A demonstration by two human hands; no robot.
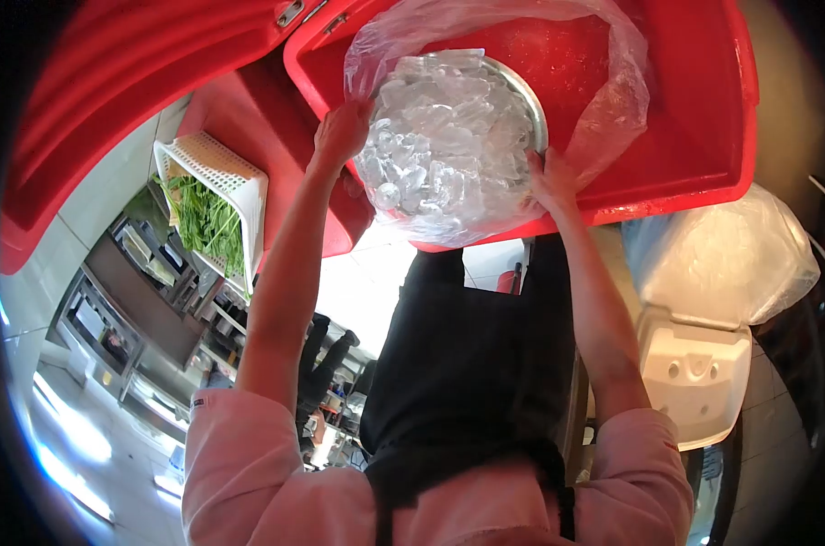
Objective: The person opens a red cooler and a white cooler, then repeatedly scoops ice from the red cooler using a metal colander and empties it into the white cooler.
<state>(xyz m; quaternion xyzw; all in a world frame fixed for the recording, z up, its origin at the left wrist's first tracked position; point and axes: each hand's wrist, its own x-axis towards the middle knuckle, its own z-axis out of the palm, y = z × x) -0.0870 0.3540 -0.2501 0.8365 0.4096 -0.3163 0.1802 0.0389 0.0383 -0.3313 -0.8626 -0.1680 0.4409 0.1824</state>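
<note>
A round metal bowl (532,91) heaped with clear ice pieces (444,132) is in front of me, over the front edge of an open red cooler box (694,155). Loose clear plastic bag (612,109) material surrounds the bowl and spreads over the box's inside. My left hand (342,135) is closed at the bowl's left side, with plastic against its fingers. At the right side, my right hand (553,180) grips the rim, thumb on top. The undersides of both hands' fingers are hidden.
The red lid (130,100) stands open at the left. Beside it is a white plastic basket (253,209) of leafy greens (203,218). At right are a filled clear bag (726,255) and an open white foam box (690,373). Another person's dark-clothed legs (321,364) show at lower left.
</note>
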